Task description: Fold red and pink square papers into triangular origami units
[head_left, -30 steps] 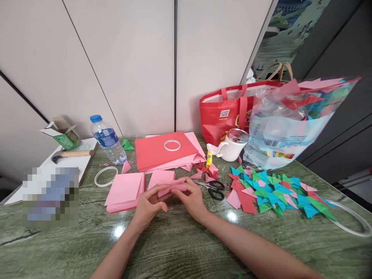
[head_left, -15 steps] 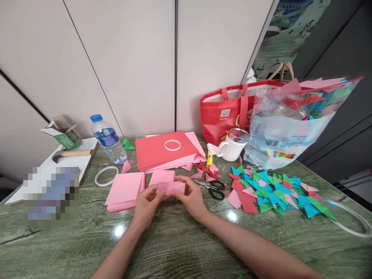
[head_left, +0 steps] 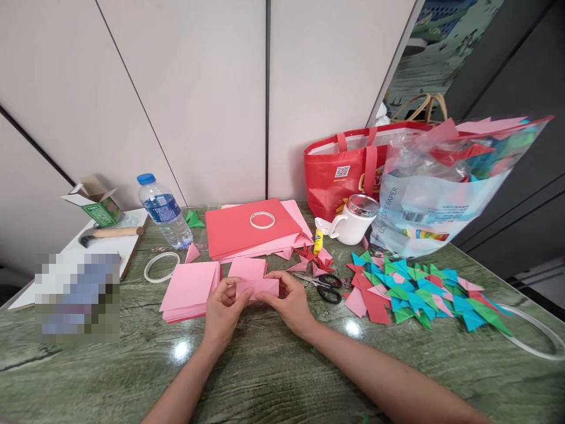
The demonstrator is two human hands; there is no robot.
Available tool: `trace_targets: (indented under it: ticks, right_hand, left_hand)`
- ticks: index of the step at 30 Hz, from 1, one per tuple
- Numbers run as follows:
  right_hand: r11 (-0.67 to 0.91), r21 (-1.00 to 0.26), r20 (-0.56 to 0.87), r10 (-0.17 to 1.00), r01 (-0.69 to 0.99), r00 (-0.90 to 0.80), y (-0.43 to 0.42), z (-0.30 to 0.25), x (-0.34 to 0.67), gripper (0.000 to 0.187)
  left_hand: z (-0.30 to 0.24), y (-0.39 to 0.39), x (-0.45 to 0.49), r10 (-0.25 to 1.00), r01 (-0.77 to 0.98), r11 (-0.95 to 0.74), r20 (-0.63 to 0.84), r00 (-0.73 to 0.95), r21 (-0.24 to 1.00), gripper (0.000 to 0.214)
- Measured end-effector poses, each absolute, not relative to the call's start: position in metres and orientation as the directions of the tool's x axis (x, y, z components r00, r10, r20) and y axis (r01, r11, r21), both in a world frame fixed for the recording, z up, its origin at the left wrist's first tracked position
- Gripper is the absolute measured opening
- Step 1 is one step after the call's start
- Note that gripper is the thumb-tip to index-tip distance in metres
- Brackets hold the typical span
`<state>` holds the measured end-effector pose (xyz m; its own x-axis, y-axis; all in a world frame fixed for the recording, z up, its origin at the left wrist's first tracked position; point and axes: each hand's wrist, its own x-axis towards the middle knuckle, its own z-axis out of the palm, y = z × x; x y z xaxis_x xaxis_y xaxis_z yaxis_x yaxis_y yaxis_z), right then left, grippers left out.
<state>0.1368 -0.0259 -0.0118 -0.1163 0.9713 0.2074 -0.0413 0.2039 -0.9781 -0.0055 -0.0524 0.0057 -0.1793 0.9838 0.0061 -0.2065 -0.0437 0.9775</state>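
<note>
Both my hands grip a small folded pink paper just above the green marbled table. My left hand pinches its left end with fingers closed. My right hand holds its right end, fingers curled round the edge. A stack of pink square sheets lies just left of my left hand, and another pink sheet lies behind the folded piece. Black-handled scissors rest right of my right hand.
A heap of folded triangles in blue, green, pink and red lies at right. Behind stand a white mug, a glue stick, a red bag, a plastic bag of paper, red sheets with a tape ring, and a water bottle.
The pink paper was a thin strip a second ago; it now shows a wider flat face, turned and lowered slightly between my hands, which shifted a little toward me.
</note>
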Motion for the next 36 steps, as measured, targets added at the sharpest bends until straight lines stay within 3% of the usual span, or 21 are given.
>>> trace_targets:
  ticks: [6,14,20,36]
  right_hand:
    - [0.251,-0.968,0.250,0.959,-0.005,-0.132,-0.0254,-0.0113,0.1383,0.030]
    - [0.296,-0.955,0.289,0.949,0.038,-0.128,-0.0242,-0.0099,0.1386,0.026]
    - [0.293,-0.955,0.283,0.948,0.055,-0.144,-0.0240,-0.0071,0.1394,0.015]
    - [0.287,-0.957,0.278,0.950,0.049,-0.144,-0.0249,-0.0054,0.1391,0.014]
  left_hand:
    - [0.0097,-0.0530,-0.0041,0.983,-0.213,-0.058,0.019,-0.180,0.975,0.052]
    - [0.0060,-0.0516,-0.0062,0.987,-0.217,0.000,-0.034,-0.155,0.976,0.038]
    - [0.0062,-0.0523,-0.0064,0.986,-0.198,0.023,-0.055,-0.157,0.980,0.040]
    - [0.0086,-0.0526,-0.0042,0.983,-0.256,0.039,-0.083,-0.163,0.966,0.039]
